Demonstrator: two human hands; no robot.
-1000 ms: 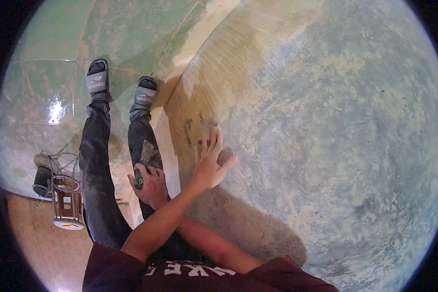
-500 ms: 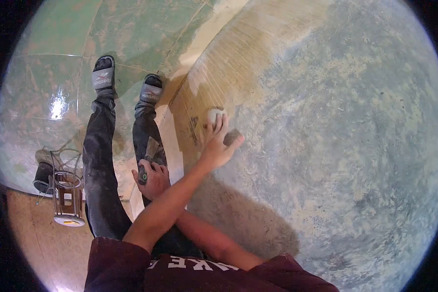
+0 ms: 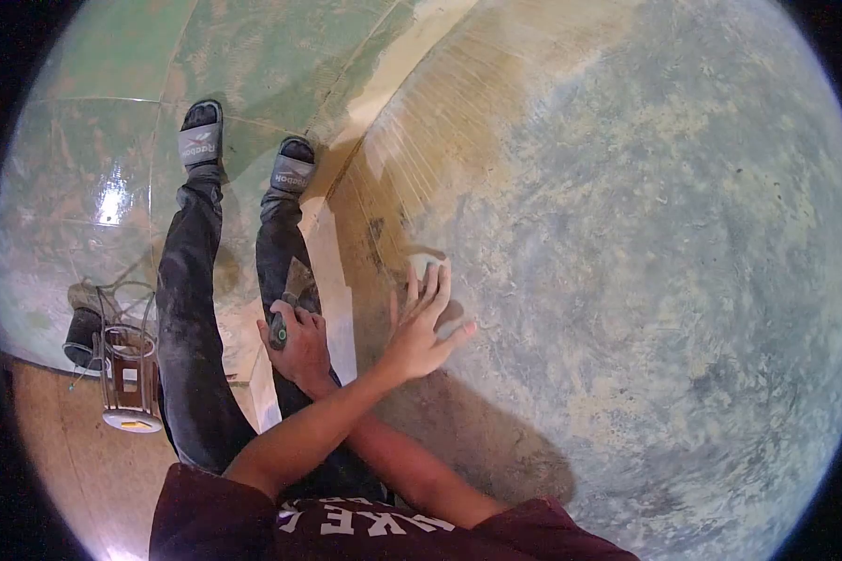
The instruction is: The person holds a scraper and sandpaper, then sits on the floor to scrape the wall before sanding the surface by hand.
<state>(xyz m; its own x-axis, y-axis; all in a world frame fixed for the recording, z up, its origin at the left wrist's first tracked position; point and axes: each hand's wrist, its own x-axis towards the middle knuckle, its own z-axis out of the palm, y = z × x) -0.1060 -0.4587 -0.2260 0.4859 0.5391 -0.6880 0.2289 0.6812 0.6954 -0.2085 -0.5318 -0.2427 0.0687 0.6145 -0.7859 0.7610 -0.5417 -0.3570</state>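
My left hand (image 3: 423, 337) reaches across over my right forearm to the patchy surface (image 3: 627, 280). Its fingers are spread, with the fingertips over a pale round object (image 3: 428, 261) pressed against that surface. The underside of this object is hidden. Below and to the left, in front of my trouser leg, my right hand (image 3: 301, 351) is closed around the dark handle of a scraper-like tool (image 3: 279, 331). Its flat blade points up, away from me.
Green, dusty floor tiles (image 3: 112, 140) lie at the left. A metal-framed stool (image 3: 129, 374) and a dark cylindrical container (image 3: 82, 335) are at the lower left. A pale ledge (image 3: 332, 271) runs between my legs and the patchy surface. My sandalled feet (image 3: 201, 145) are at the upper left.
My left hand and the pale round object have slid down the surface, toward my body and slightly right. My right hand, still around the tool, has barely moved.
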